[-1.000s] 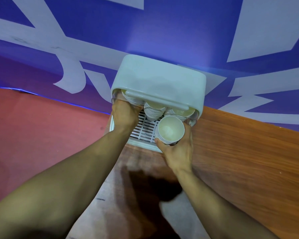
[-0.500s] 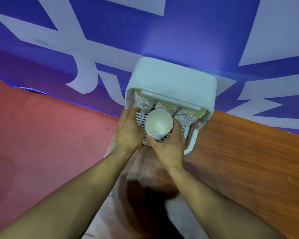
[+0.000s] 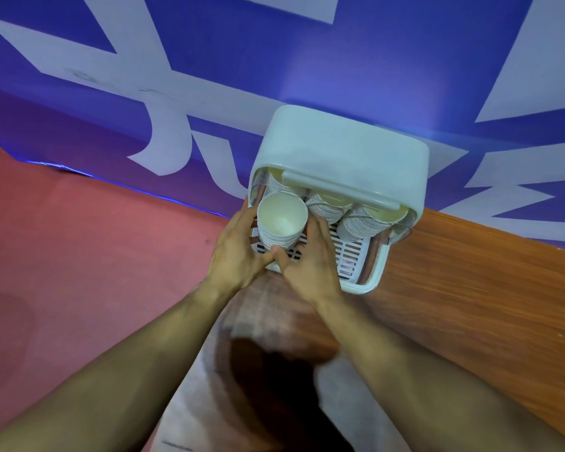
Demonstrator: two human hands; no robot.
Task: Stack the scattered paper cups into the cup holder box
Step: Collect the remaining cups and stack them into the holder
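Note:
A pale green cup holder box (image 3: 340,151) stands on a wooden table against the wall, its front open. A stack of white paper cups (image 3: 282,220) stands at the front left of the box's slatted floor (image 3: 349,252). My left hand (image 3: 238,252) and my right hand (image 3: 310,259) grip this stack from either side, thumbs meeting at its base. Further stacks of cups sit behind it under the lid: one in the middle (image 3: 323,208) and one on the right (image 3: 362,225).
The wooden table (image 3: 470,305) stretches to the right of the box. A blue and white banner (image 3: 209,76) covers the wall behind. Red floor (image 3: 79,256) lies to the left, beyond the table's edge.
The cup stack has moved from the right front of the box across to its left front. My left hand has come off the box's left side and now holds the stack too.

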